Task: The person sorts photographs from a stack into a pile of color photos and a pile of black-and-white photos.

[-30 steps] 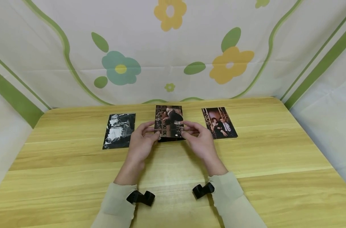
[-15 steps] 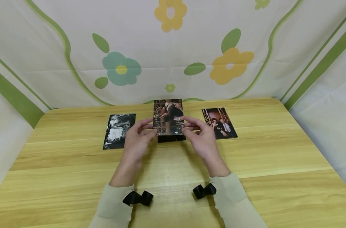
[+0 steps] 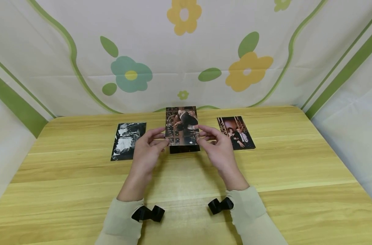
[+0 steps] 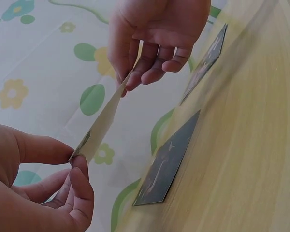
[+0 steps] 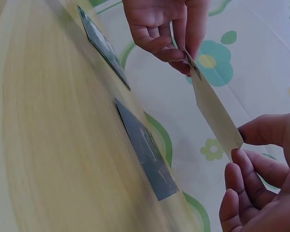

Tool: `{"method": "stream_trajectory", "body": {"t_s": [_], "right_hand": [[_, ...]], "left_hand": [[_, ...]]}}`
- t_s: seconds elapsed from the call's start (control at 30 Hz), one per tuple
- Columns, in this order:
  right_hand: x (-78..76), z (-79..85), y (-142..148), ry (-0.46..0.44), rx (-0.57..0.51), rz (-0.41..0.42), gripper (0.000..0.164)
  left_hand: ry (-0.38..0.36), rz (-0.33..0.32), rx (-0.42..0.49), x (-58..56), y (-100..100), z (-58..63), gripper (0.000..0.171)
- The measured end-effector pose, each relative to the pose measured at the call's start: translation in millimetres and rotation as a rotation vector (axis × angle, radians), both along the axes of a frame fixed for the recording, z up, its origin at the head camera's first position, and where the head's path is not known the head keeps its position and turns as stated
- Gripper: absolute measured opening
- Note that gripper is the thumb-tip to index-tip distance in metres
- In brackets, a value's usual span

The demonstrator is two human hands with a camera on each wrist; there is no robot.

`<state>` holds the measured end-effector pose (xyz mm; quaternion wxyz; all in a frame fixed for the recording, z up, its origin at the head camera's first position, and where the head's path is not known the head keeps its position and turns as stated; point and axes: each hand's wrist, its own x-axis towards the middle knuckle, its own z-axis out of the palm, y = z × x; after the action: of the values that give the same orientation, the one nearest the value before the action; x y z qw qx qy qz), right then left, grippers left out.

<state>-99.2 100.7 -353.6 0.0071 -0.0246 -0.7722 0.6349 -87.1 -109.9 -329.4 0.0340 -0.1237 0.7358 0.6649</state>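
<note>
Both hands hold one photo card (image 3: pixel 182 126) up above the table, its picture side toward the head camera and its pale back showing in both wrist views. My left hand (image 3: pixel 147 146) pinches the card's left edge between thumb and fingers near the lower corner. On the opposite edge, my right hand (image 3: pixel 215 145) pinches it the same way. Beneath the raised card lies another dark photo card (image 4: pixel 169 166), mostly hidden from the head camera, with only its near strip showing.
A black-and-white photo card (image 3: pixel 124 143) lies on the wooden table (image 3: pixel 186 211) at left, partly behind the left hand. At right lies a photo card (image 3: pixel 237 132) showing two seated people. A flower-patterned cloth (image 3: pixel 173 51) hangs behind the table's far edge.
Both hands have raised the photo card off the one beneath, so more of the lower card's near edge shows. Over the last half second hands and card have barely moved.
</note>
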Motion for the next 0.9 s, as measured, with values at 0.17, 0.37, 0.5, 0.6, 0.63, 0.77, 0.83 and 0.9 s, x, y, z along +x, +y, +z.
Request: {"method": "stream_trajectory", "body": {"t_s": [0.17, 0.37, 0.5, 0.6, 0.63, 0.77, 0.83, 0.9], "right_hand": [[-0.4, -2.3, -1.1, 0.001, 0.001, 0.004, 0.042], [-0.7, -3.4, -1.8, 0.003, -0.004, 0.008, 0.042], [-1.5, -2.9, -1.5, 0.007, -0.005, 0.01, 0.042], [-2.1, -2.2, -1.0, 0.014, -0.002, 0.007, 0.041], [-2.3, -1.9, -0.8, 0.017, -0.001, 0.007, 0.041], [-2.4, -1.6, -0.5, 0.014, 0.0, 0.007, 0.041], [-2.3, -2.0, -0.6, 0.009, -0.002, 0.009, 0.041], [-2.2, -2.6, -0.9, 0.006, -0.005, 0.01, 0.041]], "left_hand": [[-0.004, 0.003, 0.003, 0.9, -1.3, -0.4, 0.047], [-0.005, 0.011, 0.009, 1.4, -2.2, -0.8, 0.046], [-0.007, 0.013, 0.019, 1.2, -1.6, -0.6, 0.046], [-0.008, 0.015, 0.024, 0.8, -1.0, -0.3, 0.045], [-0.007, 0.016, 0.027, 0.6, -0.8, 0.0, 0.045], [-0.006, 0.017, 0.035, 0.4, -0.4, 0.8, 0.045], [-0.005, 0.017, 0.039, 0.6, -0.5, 1.3, 0.044], [-0.006, 0.019, 0.037, 0.7, -0.7, 1.5, 0.045]]}}
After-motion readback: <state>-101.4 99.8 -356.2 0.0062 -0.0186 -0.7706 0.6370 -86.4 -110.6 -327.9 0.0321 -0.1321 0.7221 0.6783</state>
